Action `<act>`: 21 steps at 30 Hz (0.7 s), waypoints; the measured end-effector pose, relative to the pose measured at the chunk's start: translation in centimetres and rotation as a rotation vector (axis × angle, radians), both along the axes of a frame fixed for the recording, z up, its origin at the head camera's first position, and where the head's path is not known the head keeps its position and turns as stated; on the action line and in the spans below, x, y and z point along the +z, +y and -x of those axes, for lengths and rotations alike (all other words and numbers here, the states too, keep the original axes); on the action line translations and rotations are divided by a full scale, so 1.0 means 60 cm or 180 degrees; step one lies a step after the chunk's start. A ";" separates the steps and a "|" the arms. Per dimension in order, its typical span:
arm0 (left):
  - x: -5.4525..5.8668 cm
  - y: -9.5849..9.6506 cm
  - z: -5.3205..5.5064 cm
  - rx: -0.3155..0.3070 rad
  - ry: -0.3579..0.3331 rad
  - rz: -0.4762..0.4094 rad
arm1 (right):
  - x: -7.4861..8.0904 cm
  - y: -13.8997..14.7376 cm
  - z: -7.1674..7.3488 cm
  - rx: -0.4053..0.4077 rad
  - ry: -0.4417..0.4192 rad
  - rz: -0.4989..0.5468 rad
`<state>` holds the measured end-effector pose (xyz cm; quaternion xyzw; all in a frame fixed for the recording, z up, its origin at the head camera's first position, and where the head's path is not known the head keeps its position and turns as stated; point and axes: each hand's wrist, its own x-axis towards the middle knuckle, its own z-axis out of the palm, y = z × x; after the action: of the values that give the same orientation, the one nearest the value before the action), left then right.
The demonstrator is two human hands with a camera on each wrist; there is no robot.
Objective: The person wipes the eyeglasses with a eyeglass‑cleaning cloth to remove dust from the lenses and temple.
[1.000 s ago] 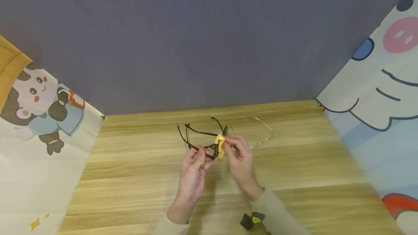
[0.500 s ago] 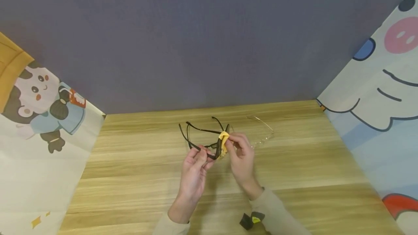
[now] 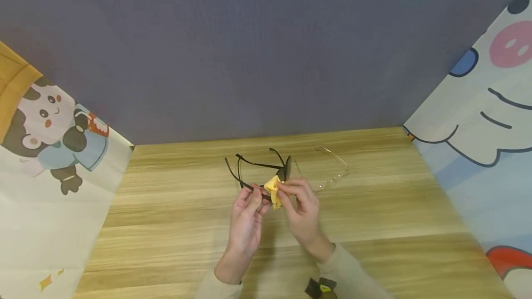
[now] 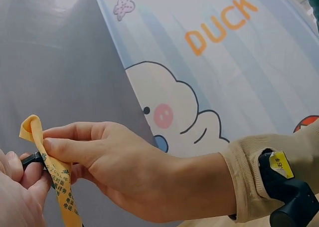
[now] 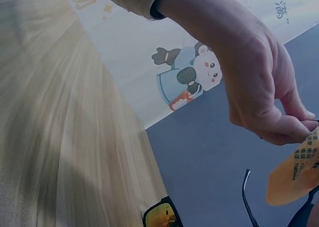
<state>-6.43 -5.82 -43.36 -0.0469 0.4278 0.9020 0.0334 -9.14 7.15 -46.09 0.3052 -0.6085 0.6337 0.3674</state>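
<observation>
In the head view my left hand (image 3: 246, 220) grips a pair of black-framed glasses by one temple (image 3: 241, 180), near the hinge. The far dark lens (image 3: 287, 166) of these glasses stands up in front of it. Between thumb and fingers, my right hand (image 3: 302, 213) pinches a yellow cloth (image 3: 273, 187), which covers the near lens. Black printing runs down the cloth (image 4: 64, 187) in the left wrist view, where the black frame (image 4: 33, 159) shows between the hands. The right wrist view has my left hand (image 5: 264, 82) above the cloth (image 5: 291, 174).
A second black pair lies on the wooden table (image 3: 174, 225) behind the held glasses; its orange mirrored lens (image 5: 162, 216) shows in the right wrist view. Thin wire-framed glasses (image 3: 346, 166) rest to the right. A grey panel (image 3: 266, 59) borders the table's far edge, with printed side walls.
My right hand and the yellow cloth first shifted slightly right along the glasses, then back left and closer to my left hand, baring the far lens. My left hand keeps its grip, nearly still.
</observation>
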 end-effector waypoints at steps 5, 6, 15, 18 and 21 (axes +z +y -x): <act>0.000 -0.001 0.000 -0.0069 0.0078 -0.0039 | -0.005 0.003 0.004 -0.0049 -0.0168 0.0064; -0.001 -0.002 0.000 -0.0089 0.0104 -0.0047 | -0.007 0.005 0.005 -0.0053 -0.0234 0.0082; -0.002 -0.004 -0.001 -0.0181 0.0107 -0.0067 | -0.017 0.018 0.021 -0.0125 -0.0819 0.0164; -0.002 -0.004 -0.002 -0.0202 0.0114 -0.0074 | -0.018 0.019 0.024 -0.0127 -0.0950 0.0251; -0.001 -0.004 -0.003 -0.0199 0.0113 -0.0086 | -0.016 0.019 0.023 -0.0113 -0.0995 0.0273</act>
<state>-6.27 -6.07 -43.40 -0.0171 0.4173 0.9070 0.0546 -10.51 8.29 -47.04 0.1761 -0.6359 0.6923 0.2921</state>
